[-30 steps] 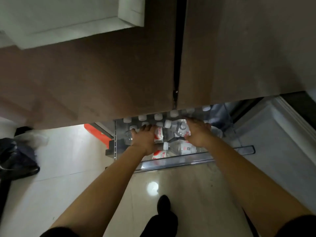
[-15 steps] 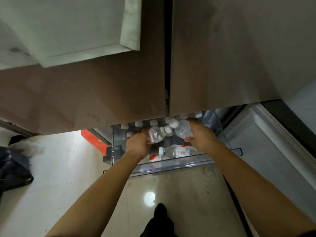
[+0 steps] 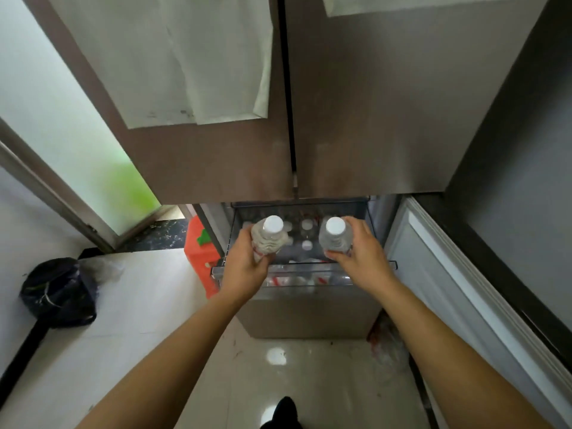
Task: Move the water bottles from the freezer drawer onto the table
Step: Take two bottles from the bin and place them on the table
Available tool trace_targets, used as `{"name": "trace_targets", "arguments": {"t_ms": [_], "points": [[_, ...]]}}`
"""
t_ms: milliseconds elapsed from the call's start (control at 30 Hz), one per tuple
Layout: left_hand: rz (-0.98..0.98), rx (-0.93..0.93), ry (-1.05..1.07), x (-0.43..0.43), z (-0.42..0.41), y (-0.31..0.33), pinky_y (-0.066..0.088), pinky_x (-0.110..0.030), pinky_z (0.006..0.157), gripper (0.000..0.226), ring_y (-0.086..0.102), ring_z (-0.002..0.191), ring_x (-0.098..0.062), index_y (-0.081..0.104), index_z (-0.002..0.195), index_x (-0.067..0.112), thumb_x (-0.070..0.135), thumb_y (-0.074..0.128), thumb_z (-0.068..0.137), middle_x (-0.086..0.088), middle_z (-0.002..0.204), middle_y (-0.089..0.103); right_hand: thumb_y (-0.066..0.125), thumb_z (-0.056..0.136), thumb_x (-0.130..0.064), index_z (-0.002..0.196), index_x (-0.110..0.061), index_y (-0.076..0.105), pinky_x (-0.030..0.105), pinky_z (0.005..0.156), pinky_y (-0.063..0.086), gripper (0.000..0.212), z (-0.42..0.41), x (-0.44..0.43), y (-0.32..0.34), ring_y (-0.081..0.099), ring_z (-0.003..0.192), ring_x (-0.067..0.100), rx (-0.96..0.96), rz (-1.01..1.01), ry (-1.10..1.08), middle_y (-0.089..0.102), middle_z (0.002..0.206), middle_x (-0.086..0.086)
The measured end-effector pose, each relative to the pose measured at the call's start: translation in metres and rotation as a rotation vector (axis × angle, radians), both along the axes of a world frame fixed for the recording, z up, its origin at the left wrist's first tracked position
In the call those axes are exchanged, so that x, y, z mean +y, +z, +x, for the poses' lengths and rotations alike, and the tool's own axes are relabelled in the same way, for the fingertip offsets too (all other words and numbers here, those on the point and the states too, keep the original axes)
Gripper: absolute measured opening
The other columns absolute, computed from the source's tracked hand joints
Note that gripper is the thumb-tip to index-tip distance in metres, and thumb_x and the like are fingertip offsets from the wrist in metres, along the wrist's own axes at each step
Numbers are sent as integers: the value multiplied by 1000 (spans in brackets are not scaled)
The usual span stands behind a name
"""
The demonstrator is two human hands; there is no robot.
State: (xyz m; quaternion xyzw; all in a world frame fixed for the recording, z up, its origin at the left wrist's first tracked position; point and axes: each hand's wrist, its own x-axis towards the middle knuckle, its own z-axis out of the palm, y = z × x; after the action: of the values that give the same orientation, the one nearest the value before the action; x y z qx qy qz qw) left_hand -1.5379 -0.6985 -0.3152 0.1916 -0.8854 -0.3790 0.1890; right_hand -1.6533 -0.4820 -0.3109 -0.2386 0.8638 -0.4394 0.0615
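The freezer drawer (image 3: 305,270) stands pulled out under the brown fridge doors, with several white-capped water bottles (image 3: 307,225) upright inside and more lying behind its clear front. My left hand (image 3: 247,267) grips a clear bottle with a white cap (image 3: 268,236), held upright above the drawer's left side. My right hand (image 3: 360,258) holds a second white-capped bottle (image 3: 335,236) upright above the drawer's right side. Both bottles are lifted clear of the ones below. No table is in view.
The closed fridge doors (image 3: 278,134) overhang the drawer. An orange crate (image 3: 199,252) stands left of the drawer. A dark bag (image 3: 57,292) lies on the white surface (image 3: 123,320) at left. A grey cabinet (image 3: 448,289) runs along the right. Glossy floor lies below.
Both hands have risen out of the drawer, each with a bottle turned upright. The view has pulled back and up, so more of the fridge doors shows.
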Motion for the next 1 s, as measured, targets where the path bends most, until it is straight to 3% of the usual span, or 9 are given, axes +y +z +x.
{"name": "trace_targets", "arguments": {"t_ms": [133, 333, 400, 500, 600, 700, 833, 933, 1000], "points": [[50, 115, 78, 25, 44, 23, 50, -32, 96, 60, 57, 115, -13, 43, 133, 26, 25, 78, 84, 22, 115, 54, 82, 81, -25, 140, -23, 41, 29, 98, 41, 73, 34, 9, 16, 48, 125, 17, 59, -90, 39, 46, 138, -1], [247, 224, 222, 45, 119, 49, 43, -15, 90, 61, 53, 105, 9, 42, 132, 33, 27, 78, 83, 27, 118, 54, 80, 81, -38, 141, -32, 39, 33, 98, 44, 73, 101, -6, 17, 49, 119, 9, -15, -281, 109, 47, 131, -11], [321, 270, 299, 41, 149, 52, 48, -20, 94, 66, 55, 112, 1, 44, 138, 25, 21, 79, 82, 16, 126, 57, 80, 81, -40, 140, -32, 41, 34, 99, 46, 71, 125, -20, 18, 51, 119, 8, -50, -305, 163, 49, 130, -12], [378, 324, 403, 24, 199, 57, 53, -39, 98, 64, 58, 117, -15, 48, 135, 18, 12, 79, 80, 4, 128, 60, 81, 81, -35, 140, -28, 45, 38, 101, 49, 69, 161, -51, 22, 55, 112, 2, -111, -330, 256, 52, 128, -11], [376, 367, 505, -3, 254, 64, 54, -45, 96, 62, 59, 114, -11, 50, 132, 19, 11, 81, 79, 5, 124, 62, 81, 81, -33, 141, -30, 44, 39, 101, 50, 71, 200, -92, 30, 56, 115, 1, -133, -326, 394, 54, 129, -11], [351, 437, 616, -37, 323, 73, 55, -38, 94, 63, 59, 111, -4, 50, 132, 21, 11, 81, 78, 8, 122, 62, 81, 82, -33, 141, -33, 44, 44, 103, 49, 70, 250, -149, 39, 56, 120, 7, -111, -313, 549, 55, 130, -10], [301, 456, 778, -79, 436, 84, 48, -32, 97, 67, 55, 117, -8, 45, 138, 26, 15, 79, 81, 12, 130, 57, 79, 78, -42, 141, -34, 44, 50, 101, 49, 72, 334, -235, 42, 59, 120, 16, -118, -334, 708, 60, 129, -7], [252, 480, 907, -112, 541, 92, 47, -32, 99, 68, 53, 121, -8, 43, 140, 27, 17, 78, 83, 11, 135, 55, 79, 78, -45, 143, -35, 42, 48, 103, 48, 75, 425, -304, 42, 56, 123, 12, -146, -351, 812, 57, 132, -12], [207, 506, 998, -139, 623, 97, 48, -25, 93, 66, 55, 118, -6, 43, 138, 27, 16, 78, 83, 11, 131, 56, 80, 81, -39, 144, -34, 41, 44, 104, 48, 74, 505, -353, 45, 55, 122, 7, -175, -355, 911, 55, 133, -14]]}}
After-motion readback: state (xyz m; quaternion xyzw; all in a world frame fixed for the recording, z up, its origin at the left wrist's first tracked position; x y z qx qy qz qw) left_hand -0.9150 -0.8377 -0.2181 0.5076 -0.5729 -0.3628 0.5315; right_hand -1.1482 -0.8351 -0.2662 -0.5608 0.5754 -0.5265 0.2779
